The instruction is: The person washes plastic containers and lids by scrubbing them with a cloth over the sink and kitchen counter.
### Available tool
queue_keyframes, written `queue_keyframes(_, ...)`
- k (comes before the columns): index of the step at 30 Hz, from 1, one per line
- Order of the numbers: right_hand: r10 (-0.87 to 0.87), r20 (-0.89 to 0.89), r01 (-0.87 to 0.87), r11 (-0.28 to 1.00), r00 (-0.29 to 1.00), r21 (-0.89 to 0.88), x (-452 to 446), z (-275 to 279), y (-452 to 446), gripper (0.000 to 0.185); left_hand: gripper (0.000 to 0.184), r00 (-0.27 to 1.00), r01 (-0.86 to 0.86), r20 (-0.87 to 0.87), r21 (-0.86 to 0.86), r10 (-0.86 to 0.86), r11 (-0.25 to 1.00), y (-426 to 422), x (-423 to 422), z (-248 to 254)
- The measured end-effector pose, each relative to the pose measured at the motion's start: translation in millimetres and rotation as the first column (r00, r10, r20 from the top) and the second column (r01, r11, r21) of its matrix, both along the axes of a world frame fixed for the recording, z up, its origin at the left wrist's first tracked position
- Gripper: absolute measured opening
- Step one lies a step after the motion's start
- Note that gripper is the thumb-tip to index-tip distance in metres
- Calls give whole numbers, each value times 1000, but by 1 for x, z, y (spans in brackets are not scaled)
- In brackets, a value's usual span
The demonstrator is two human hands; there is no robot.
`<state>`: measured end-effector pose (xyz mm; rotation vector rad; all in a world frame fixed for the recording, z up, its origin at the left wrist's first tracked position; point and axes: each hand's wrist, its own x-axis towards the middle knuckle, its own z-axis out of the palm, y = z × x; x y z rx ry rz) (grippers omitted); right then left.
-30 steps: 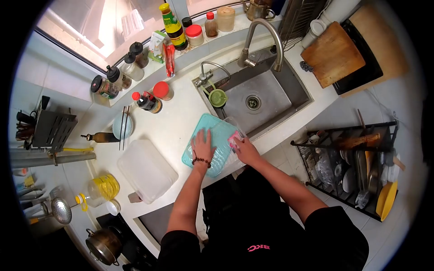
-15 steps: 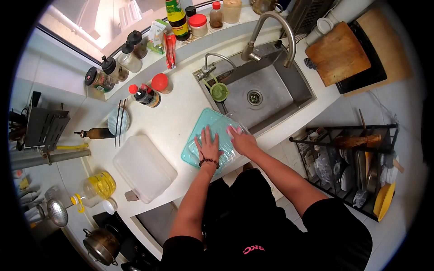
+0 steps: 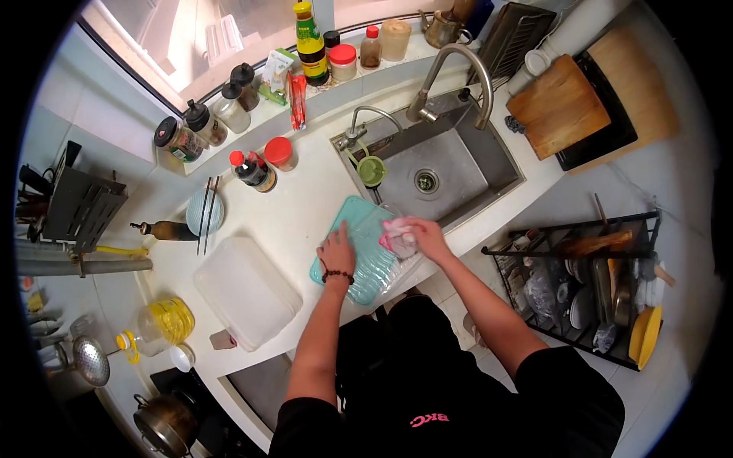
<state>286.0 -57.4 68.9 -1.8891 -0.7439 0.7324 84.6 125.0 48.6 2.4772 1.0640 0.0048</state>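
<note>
On the desk point(image 3: 267, 215), at seven o'clock from the sink point(image 3: 462, 156), lies the teal tray point(image 3: 365, 267), clear plastic point(image 3: 407, 270) over its three-o'clock side. Left hand point(image 3: 337, 255): fingers spread on tray. Right hand point(image 3: 427, 235): fingers pinching pink-white cloth point(image 3: 398, 237). Judged step: wiping the plastic; next stroke calls for steady left-hand pressure.

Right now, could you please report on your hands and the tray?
Left hand at turquoise tray. Right hand holding pink-and-white cloth. Clear plastic overlapping tray.
</note>
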Motion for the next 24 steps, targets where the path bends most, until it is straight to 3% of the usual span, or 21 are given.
queue_keyframes(1, -120, -237, 162, 973, 964, 166, 1, 2, -15, 18, 43, 997, 11, -71, -22, -13, 1000, 12, -6, -19)
queue_keyframes(3, -313, -596, 402, 916, 740, 18, -6, 57, -38, 6, 34, 990, 35, -133, -39, -40, 999, 35, -18, -39)
queue_keyframes(5, -357, -646, 494, 869, 674, 35, -4, 60, -61, 11, 21, 987, 151, 77, -93, -144, 984, 45, -24, -47)
queue_keyframes(6, -389, -703, 576, 816, 596, 37, -2, 58, -75, 19, 21, 984, 164, 81, -98, -156, 982, 44, -22, -33)
queue_keyframes(8, -454, -683, 621, 783, 572, 0, 11, 48, -96, 18, 22, 994, 71, 96, -172, -55, 983, 42, -20, 10)
queue_keyframes(10, -285, -859, 778, 600, 425, 187, 24, 66, -101, 6, 24, 980, 116, 174, -125, -94, 985, 43, -17, 5)
queue_keyframes(11, -229, -928, 865, 477, 293, 155, 35, 60, -105, 26, 22, 981, 18, 187, -342, 49, 939, 43, -12, 15)
queue_keyframes(12, -230, -930, 864, 481, 288, 148, 42, 57, -110, 26, 21, 967, -77, 163, -543, 195, 836, 39, -11, 25)
queue_keyframes(13, -173, -943, 857, 486, 286, 171, 50, 55, -112, 33, 21, 967, -85, 159, -541, 201, 837, 30, -8, 31)
queue_keyframes(15, -76, -953, 810, 549, 294, 206, 69, 49, -106, 45, 19, 842, -181, 260, -687, 472, 704, 15, 8, 44)
queue_keyframes(19, -91, -956, 665, 736, 278, 123, 113, 48, -82, 31, 33, 757, -278, 312, -640, 574, 716, -15, 47, 41)
queue_keyframes(21, -101, -955, 621, 777, 278, 99, 151, 31, -81, 30, 36, 767, -327, 189, -708, 613, 627, -27, 74, 32)
queue_keyframes(24, -180, -929, 543, 839, 324, 27, 216, 14, -84, 24, 33, 714, -320, 163, -788, 680, 525, -49, 110, 17)
